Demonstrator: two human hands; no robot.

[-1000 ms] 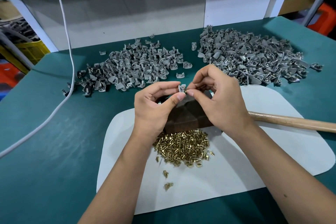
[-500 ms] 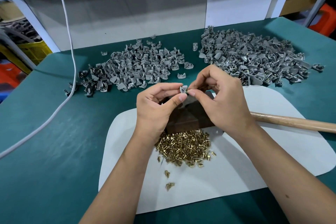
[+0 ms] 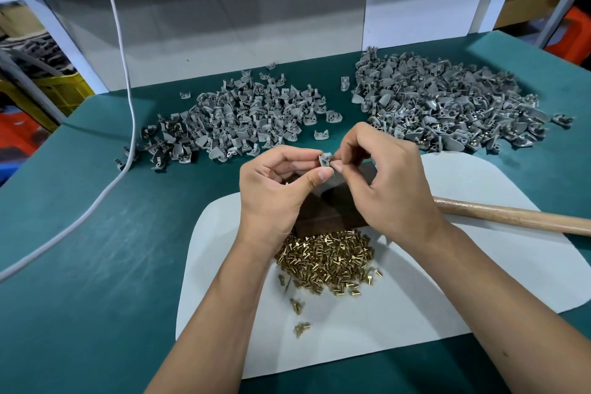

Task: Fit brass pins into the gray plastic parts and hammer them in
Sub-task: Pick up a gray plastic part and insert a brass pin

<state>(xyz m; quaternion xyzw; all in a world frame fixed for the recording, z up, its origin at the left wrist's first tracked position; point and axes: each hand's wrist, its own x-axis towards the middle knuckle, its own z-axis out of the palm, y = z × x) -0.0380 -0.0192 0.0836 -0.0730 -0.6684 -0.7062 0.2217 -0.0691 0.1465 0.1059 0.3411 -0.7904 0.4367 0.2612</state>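
Note:
My left hand [image 3: 275, 189] pinches a small gray plastic part [image 3: 325, 159] between thumb and forefinger, above a dark block [image 3: 323, 211]. My right hand [image 3: 383, 182] meets it from the right, its fingertips pinched at the part's edge; any pin between them is hidden. A heap of brass pins [image 3: 326, 261] lies on the white mat [image 3: 479, 281] just below my wrists. A pile of gray parts [image 3: 243, 118] lies at the back left. Another pile of gray parts [image 3: 447, 105] at the back right shows brass in it. The hammer's wooden handle [image 3: 518, 219] lies on the mat at right.
A white cable [image 3: 118, 99] runs down across the green table [image 3: 96, 249] at left. A few loose pins [image 3: 299, 318] lie on the mat near me. A grey back panel with a white sheet [image 3: 425, 9] closes the table's far side.
Both hands stay together on the gray part over the block; my left thumb has slipped lower, so more of the part shows. The piles and hammer lie as before.

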